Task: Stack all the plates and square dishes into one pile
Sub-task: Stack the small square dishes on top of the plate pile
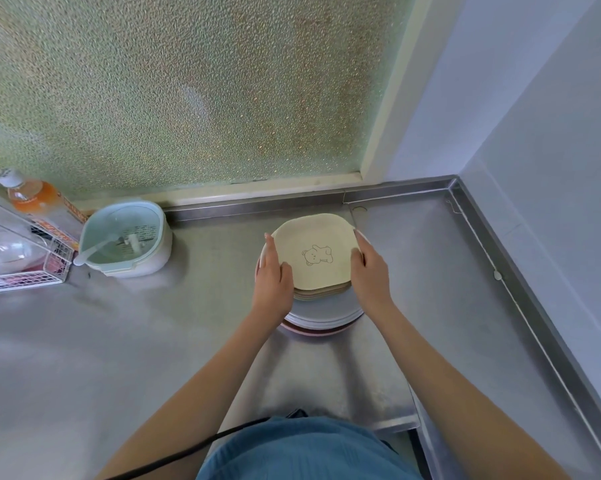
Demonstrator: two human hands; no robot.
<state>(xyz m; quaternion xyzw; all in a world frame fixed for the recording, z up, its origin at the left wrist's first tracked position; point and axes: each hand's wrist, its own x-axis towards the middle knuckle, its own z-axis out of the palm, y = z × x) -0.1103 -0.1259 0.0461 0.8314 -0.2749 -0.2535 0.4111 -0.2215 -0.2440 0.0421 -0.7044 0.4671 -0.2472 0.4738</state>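
Observation:
A pile of several cream square dishes (314, 252), the top one printed with a small bear, sits on a stack of round white and pink plates (321, 318) on the steel counter. My left hand (274, 275) grips the left side of the square dishes, thumb over the rim. My right hand (368, 268) holds their right side the same way, fingers reaching along the far edge. The plates' left and right edges are hidden under my hands and wrists.
A pale green strainer bowl (129, 239) with a white spoon stands at the left. Behind it are an orange bottle (32, 197) and a white wire rack (22, 268). A raised steel lip (499, 258) runs along the counter's back and right edges.

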